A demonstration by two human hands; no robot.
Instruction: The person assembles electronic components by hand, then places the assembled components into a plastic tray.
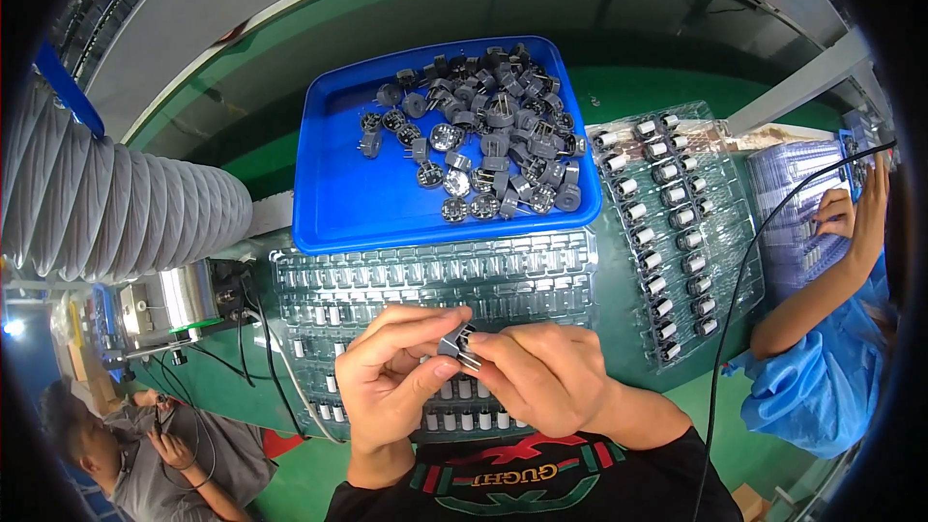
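Observation:
My left hand (394,367) and my right hand (536,372) meet over a clear plastic blister tray (319,275) and together pinch one small grey round part (458,341) between their fingertips. The tray's lower pockets hold several white-capped parts; its upper rows look mostly unfilled. Just beyond it a blue tray (338,203) holds a heap of several loose grey parts (488,126).
A second clear blister tray (725,232) filled with parts lies at the right. A grey ribbed duct (106,203) and a metal device (188,295) stand at the left. A co-worker in blue (822,367) handles another tray at far right; another person (145,454) sits lower left.

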